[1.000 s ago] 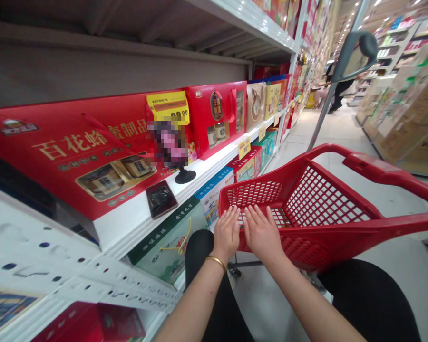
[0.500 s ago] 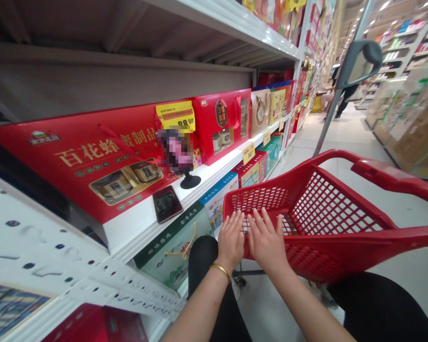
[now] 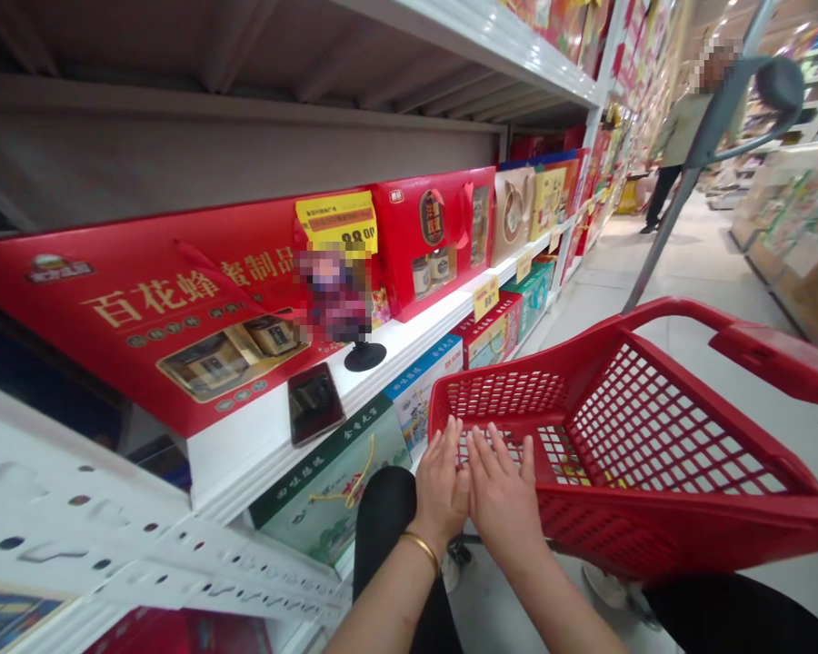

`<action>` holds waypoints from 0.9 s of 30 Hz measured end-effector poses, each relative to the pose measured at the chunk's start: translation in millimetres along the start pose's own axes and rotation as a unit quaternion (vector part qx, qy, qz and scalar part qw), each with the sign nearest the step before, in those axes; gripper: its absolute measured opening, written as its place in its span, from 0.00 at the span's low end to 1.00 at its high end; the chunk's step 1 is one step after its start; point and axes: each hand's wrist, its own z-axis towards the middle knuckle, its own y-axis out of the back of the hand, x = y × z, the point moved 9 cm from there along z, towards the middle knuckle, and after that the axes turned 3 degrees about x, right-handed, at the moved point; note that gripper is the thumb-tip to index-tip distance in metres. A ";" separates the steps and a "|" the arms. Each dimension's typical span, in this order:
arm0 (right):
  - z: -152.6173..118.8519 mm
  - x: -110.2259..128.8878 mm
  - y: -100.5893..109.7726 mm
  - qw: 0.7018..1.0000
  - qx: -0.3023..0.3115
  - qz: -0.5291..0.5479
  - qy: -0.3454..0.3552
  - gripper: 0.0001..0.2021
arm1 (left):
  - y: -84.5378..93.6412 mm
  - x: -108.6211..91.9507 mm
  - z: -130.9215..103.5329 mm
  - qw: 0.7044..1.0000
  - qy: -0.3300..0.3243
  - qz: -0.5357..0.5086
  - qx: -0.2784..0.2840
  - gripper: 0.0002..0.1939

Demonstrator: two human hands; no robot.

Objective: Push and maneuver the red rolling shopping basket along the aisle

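Note:
My left hand [image 3: 438, 486] is stretched out flat with nothing in it, a gold bangle [image 3: 423, 549] on its wrist. Beside it my right hand [image 3: 505, 498] is likewise flat and bare, fingers pointing away from me. The two hands meet or nearly meet at their inner edges. Both are at the near corner of a red plastic shopping cart [image 3: 606, 527]; whether they rest on its rim I cannot tell. To the left, a dark phone [image 3: 314, 404] lies on the white shelf edge, near a small round black stand [image 3: 364, 356] bearing a blurred-out screen.
Red honey gift boxes [image 3: 136, 300] line the shelf, with a yellow price sign [image 3: 337, 224] in front. Green and blue boxes [image 3: 334, 481] stand on the level below. A grey pole [image 3: 661, 236] rises behind the cart. In the aisle stands a person [image 3: 674, 136].
My hands have drawn closer together, still flat. The view has shifted slightly, so the cart sits lower. Up the aisle, the person now shows more fully.

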 end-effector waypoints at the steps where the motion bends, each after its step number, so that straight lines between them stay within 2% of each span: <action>1: -1.6 -3.0 2.7 1.000 0.002 -0.003 -0.008 0.20 | -1.1 -1.3 0.5 1.000 -0.006 0.005 0.014 0.35; 3: -9.0 -19.9 15.7 0.999 0.001 -0.017 -0.039 0.20 | -2.9 -5.1 1.2 0.999 -0.021 0.011 0.044 0.33; 7: -23.2 -49.4 41.9 0.995 -0.014 -0.057 -0.077 0.21 | 1.1 -7.0 2.6 0.999 -0.025 0.002 0.040 0.32; 9: -21.0 -44.8 37.0 0.996 -0.011 -0.064 -0.065 0.23 | 0.7 -6.3 2.3 0.999 -0.023 -0.004 0.031 0.33; 13: -5.8 -5.7 1.2 0.998 0.026 -0.045 0.021 0.23 | -1.3 -3.9 0.2 1.000 -0.017 0.001 0.011 0.33; 15: -3.4 3.3 -7.0 0.998 0.036 -0.039 0.036 0.24 | -1.2 -4.3 -0.4 1.000 -0.020 0.011 0.009 0.32; 17: -8.3 -4.5 -1.4 0.998 0.034 -0.041 0.020 0.24 | -1.2 -6.5 -0.4 0.999 -0.026 0.024 0.018 0.31; 21: -29.3 -48.4 32.4 0.996 0.016 -0.064 -0.052 0.26 | -0.2 -11.3 0.1 0.998 -0.030 0.053 0.033 0.28; 23: -33.2 -62.9 43.7 0.994 0.008 -0.080 -0.080 0.25 | 0.2 -13.2 0.2 0.997 -0.031 0.061 0.035 0.28; 25: -27.6 -60.8 42.4 0.993 0.010 -0.087 -0.081 0.24 | 0.6 -13.8 0.3 0.997 -0.028 0.066 0.033 0.28; 27: -15.4 -46.0 32.3 0.994 0.019 -0.087 -0.059 0.23 | 1.2 -13.5 0.3 0.997 -0.023 0.068 0.029 0.28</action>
